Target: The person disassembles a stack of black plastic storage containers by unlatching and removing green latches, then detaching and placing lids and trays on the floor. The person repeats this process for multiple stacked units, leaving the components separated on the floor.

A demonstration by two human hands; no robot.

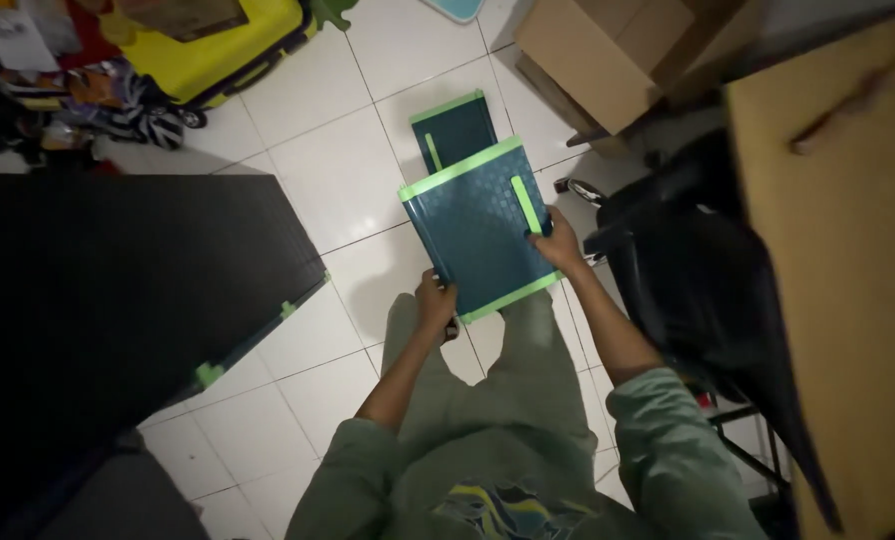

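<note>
Panel [478,235] held above the tiled floor [338,180], in front of the person — left hand [435,300] at its near-left corner, right hand [558,245] on its right edge. A second panel [455,130] lies on the floor just beyond it. Dark cabinet [108,300] to the left; chair [698,270] and wooden board [848,260] to the right. Cardboard box [608,50] far right — suitcase [218,50] far left.

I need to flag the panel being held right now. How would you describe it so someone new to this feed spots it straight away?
Start at the white tiled floor in the middle of the view, between the black surface on the left and the black chair on the right. The held panel is dark teal with bright green edges, gripped by the left hand and right hand. A smaller matching panel lies beyond it, untouched.
</note>
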